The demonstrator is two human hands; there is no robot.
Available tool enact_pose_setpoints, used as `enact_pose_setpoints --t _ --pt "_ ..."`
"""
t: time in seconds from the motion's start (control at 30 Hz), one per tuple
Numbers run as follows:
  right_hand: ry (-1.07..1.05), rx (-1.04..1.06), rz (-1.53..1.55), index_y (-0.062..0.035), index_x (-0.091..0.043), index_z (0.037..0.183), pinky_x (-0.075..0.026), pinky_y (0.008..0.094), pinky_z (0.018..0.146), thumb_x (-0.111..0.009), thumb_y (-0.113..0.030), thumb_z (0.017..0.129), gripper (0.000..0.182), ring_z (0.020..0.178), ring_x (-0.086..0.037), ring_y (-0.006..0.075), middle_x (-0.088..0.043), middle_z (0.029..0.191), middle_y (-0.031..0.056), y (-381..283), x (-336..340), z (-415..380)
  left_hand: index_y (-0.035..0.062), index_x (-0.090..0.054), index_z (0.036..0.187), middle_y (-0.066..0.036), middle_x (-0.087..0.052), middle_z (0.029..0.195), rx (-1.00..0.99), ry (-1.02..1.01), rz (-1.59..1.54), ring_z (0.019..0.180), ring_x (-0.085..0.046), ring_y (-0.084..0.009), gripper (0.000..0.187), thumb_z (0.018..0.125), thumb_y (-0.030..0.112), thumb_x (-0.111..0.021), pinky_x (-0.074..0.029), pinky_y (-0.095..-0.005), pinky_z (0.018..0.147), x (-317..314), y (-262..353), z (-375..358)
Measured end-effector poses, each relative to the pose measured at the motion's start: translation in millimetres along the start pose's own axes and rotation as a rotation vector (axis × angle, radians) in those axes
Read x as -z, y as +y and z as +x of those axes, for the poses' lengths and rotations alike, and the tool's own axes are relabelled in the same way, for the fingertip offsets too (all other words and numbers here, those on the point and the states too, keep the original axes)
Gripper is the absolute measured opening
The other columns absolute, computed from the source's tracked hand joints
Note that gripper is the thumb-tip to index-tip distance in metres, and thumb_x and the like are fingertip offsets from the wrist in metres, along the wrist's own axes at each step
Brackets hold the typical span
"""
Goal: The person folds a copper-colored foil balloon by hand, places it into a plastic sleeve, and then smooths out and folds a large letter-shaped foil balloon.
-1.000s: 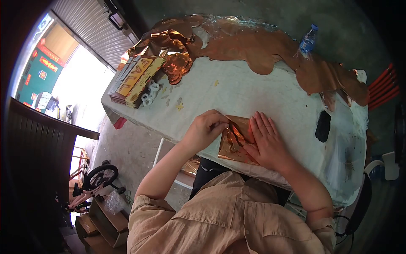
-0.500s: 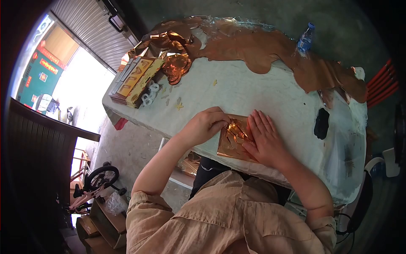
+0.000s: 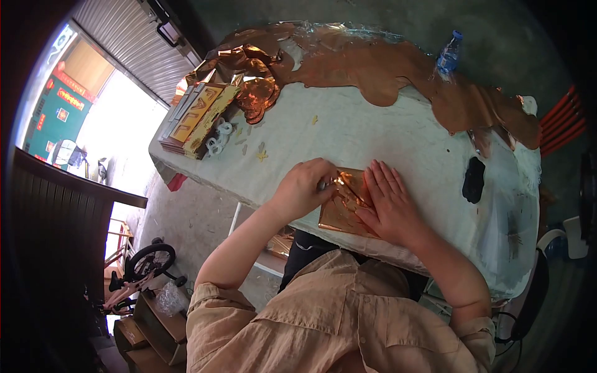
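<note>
A flat square piece covered in shiny copper-coloured foil [image 3: 334, 219] lies near the front edge of the table, its foil crumpled and raised in the middle. My left hand [image 3: 305, 189] is curled closed at its left side, gripping the raised foil; the fingertips are partly hidden. Flat on the right part of the piece rests my right hand [image 3: 393, 208], fingers stretched out and thumb apart, pressing on the surface.
A white-covered table [image 3: 367, 133] carries a stack of lettered signs [image 3: 198, 115], white rings [image 3: 217, 138] and crumpled copper foil [image 3: 256, 93] at the left. Brown sheeting [image 3: 348, 68] runs along the back by a water bottle [image 3: 449, 56]. A black item [image 3: 474, 180] lies at the right.
My left hand has turned and curled further, with its knuckles a little lower, and the foil between it and my right hand has shifted shape. My right hand stays in place.
</note>
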State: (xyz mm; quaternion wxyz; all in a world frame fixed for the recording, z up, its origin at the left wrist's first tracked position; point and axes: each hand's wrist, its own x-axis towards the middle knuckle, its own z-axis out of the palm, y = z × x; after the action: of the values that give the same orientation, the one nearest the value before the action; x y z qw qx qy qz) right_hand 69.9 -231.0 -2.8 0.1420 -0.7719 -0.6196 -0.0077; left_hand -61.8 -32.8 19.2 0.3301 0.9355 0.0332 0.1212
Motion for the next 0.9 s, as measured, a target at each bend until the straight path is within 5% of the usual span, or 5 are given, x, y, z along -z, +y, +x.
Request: enact_pose_setpoints --t 0.1,0.17,0.27,0.77,0.9 --pt "-0.003 0.001 -0.006 0.0076 -0.028 0.14 -0.014 0.0452 0.115 -0.05 -0.041 0.091 0.073 0.139 -0.024 0.035 -0.028 0.146 0.0261 0 1 0 0.0039 -0.058 0.1 -0.011 -0.054 0.089 0.144 0.089 -0.04 0.075 -0.058 -0.0239 0.028 0.074 0.006 -0.071 -0.049 -0.0314 0.065 -1 8 -2" --pt "-0.009 0.001 -0.001 0.0077 -0.027 0.141 -0.014 0.0454 0.115 -0.05 -0.041 0.09 0.074 0.139 -0.024 0.035 -0.028 0.147 0.026 0 0 0 0.0068 -0.058 0.106 -0.012 -0.054 0.095 0.128 0.192 -0.115 0.089 -0.057 -0.0317 0.038 0.07 0.005 -0.07 -0.049 -0.0377 0.076 -1 9 -2" --pt "-0.01 0.0 0.006 0.0077 -0.027 0.141 -0.014 0.0456 0.115 -0.051 -0.041 0.09 0.074 0.139 -0.024 0.035 -0.027 0.147 0.026 0 0 0 0.0071 -0.059 0.105 -0.009 -0.051 0.097 0.049 0.132 -0.063 0.076 -0.057 -0.0219 0.036 0.072 0.003 -0.072 -0.049 -0.0302 0.067 1 3 -2" --pt "-0.008 0.0 0.011 0.0077 -0.028 0.14 -0.014 0.0459 0.115 -0.051 -0.042 0.09 0.075 0.139 -0.024 0.0353 -0.028 0.147 0.0256 0 -1 1 0.0026 -0.057 0.084 -0.009 -0.056 0.081 -0.082 -0.013 -0.014 0.075 -0.058 -0.0261 0.016 0.071 0.001 -0.066 -0.049 -0.0339 0.066 7 -5 10" --pt "-0.006 0.002 0.015 0.0077 -0.028 0.14 -0.014 0.046 0.115 -0.051 -0.042 0.09 0.074 0.139 -0.024 0.0355 -0.028 0.147 0.0257 1 0 0 0.0031 -0.06 0.09 -0.01 -0.056 0.08 -0.099 -0.029 0.009 0.072 -0.059 -0.0262 0.019 0.072 0.002 -0.067 -0.05 -0.034 0.065 4 -5 7"
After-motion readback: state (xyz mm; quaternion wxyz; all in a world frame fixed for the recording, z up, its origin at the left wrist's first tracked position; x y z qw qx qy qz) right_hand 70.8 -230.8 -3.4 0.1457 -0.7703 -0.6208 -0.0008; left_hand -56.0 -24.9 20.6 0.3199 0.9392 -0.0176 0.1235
